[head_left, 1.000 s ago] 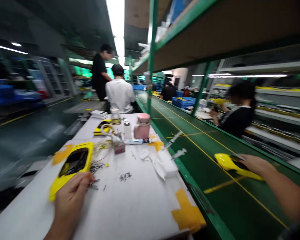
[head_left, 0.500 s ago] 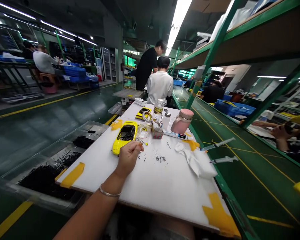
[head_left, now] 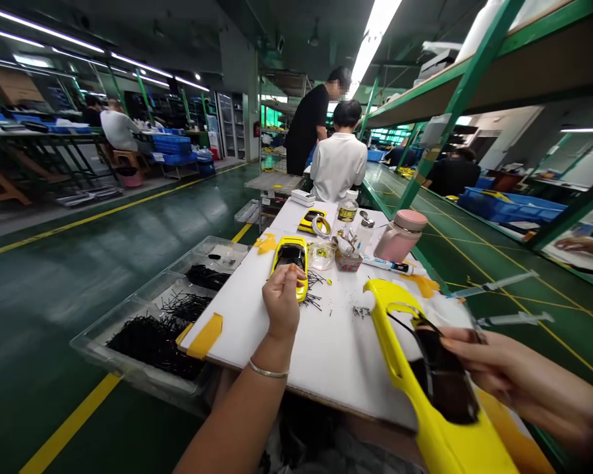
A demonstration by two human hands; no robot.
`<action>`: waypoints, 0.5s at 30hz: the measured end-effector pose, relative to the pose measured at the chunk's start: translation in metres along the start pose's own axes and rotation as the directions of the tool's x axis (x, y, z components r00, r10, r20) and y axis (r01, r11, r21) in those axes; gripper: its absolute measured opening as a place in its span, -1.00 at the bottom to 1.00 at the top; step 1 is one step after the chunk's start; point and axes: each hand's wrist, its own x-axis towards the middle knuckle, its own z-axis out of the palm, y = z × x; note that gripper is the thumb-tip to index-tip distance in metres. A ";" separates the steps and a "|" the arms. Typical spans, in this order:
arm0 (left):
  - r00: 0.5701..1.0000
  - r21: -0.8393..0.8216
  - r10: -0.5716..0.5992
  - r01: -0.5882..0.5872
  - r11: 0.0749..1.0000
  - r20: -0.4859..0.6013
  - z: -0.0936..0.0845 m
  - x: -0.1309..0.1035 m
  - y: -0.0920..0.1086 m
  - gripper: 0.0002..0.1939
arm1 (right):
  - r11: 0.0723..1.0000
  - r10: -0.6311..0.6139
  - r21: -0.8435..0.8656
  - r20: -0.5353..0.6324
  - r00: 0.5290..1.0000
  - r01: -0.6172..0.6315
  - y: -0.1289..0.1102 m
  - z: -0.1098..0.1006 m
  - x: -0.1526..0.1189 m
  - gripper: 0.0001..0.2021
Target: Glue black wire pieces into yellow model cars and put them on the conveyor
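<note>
My left hand (head_left: 281, 303) is raised over the white table board (head_left: 321, 368), its fingers pinched together; what lies between them, if anything, I cannot make out. Just behind it stands a small yellow toy car body (head_left: 292, 252) with a dark middle, partly covered by that hand. Thin black strips (head_left: 314, 289) lie beside the car body. On the right, my right hand (head_left: 484, 359) grips a larger-looking yellow car body shell (head_left: 442, 428) by its dark window part. The shell is close to the camera, tilted, and its lower end runs out of view.
Clear trays (head_left: 99, 342) of black strips sit left of the board. At its far end stand a pink flask (head_left: 400, 237), a labelled bottle (head_left: 346, 210), a tape roll (head_left: 321, 226) and a small box (head_left: 348, 262). Syringes (head_left: 504, 283) lie right. Two people are ahead.
My right hand has come into view from the right, holding the yellow car shell. The view has turned left. My left hand stays pinched near the small car body.
</note>
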 end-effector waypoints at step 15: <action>0.541 0.588 -0.246 -0.660 0.467 0.804 0.056 0.068 -0.009 -0.81 | 0.982 -0.067 -0.163 0.186 0.980 0.097 0.010 0.020 0.067 -0.48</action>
